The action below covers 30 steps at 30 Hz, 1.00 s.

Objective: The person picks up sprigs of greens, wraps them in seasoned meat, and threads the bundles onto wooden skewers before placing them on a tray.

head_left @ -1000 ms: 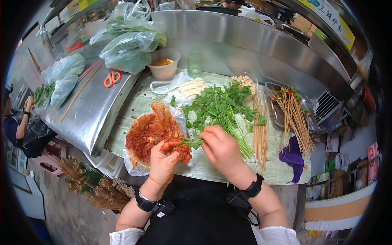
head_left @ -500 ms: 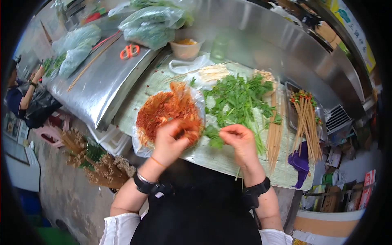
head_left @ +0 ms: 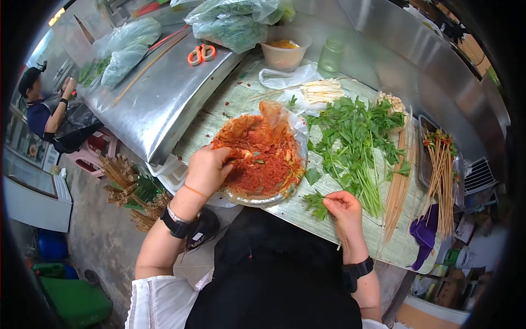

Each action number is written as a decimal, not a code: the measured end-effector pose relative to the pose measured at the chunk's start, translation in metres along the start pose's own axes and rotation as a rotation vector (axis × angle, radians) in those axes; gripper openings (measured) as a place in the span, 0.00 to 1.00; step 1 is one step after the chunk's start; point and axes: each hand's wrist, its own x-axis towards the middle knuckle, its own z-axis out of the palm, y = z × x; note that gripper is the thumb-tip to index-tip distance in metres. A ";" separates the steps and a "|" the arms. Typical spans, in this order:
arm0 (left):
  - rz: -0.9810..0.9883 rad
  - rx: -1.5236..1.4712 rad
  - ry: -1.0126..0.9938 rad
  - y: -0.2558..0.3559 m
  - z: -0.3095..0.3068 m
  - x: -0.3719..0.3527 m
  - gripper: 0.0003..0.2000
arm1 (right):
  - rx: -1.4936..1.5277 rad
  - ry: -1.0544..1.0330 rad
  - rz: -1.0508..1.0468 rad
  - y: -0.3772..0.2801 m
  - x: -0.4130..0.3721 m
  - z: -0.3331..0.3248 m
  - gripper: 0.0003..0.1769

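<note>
My left hand (head_left: 209, 169) is at the left rim of a bowl (head_left: 263, 159) of red chili paste, its fingertips closed at the paste; what they pinch is hard to make out. To the right, my right hand (head_left: 345, 211) pinches a sprig of green herb (head_left: 316, 205) over the table's front edge, leaves pointing left. A pile of leafy greens (head_left: 356, 137) lies behind it, with white enoki mushrooms (head_left: 322, 91) farther back. Wooden skewers (head_left: 401, 181) lie right of the greens.
Skewered food (head_left: 441, 170) rests on a tray at right, near a purple cloth (head_left: 424, 233). Behind are a tub (head_left: 286, 55), a green glass (head_left: 331, 56), orange scissors (head_left: 201, 54) and bagged greens (head_left: 230, 27). A person (head_left: 46, 112) sits at far left.
The view has shifted, so the table appears farther right. My left hand has moved from the bowl's front right to its left side. My right hand has drawn toward the table's front edge with the sprig.
</note>
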 end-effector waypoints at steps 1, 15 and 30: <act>0.053 0.126 0.001 0.002 -0.003 0.004 0.09 | 0.003 -0.006 0.005 0.000 0.000 -0.001 0.08; 0.269 0.616 -0.498 0.020 0.003 0.038 0.05 | 0.048 -0.066 -0.018 0.003 0.001 -0.005 0.07; 0.055 0.176 -0.462 -0.006 0.014 0.048 0.06 | 0.090 -0.104 -0.008 0.003 0.000 -0.010 0.07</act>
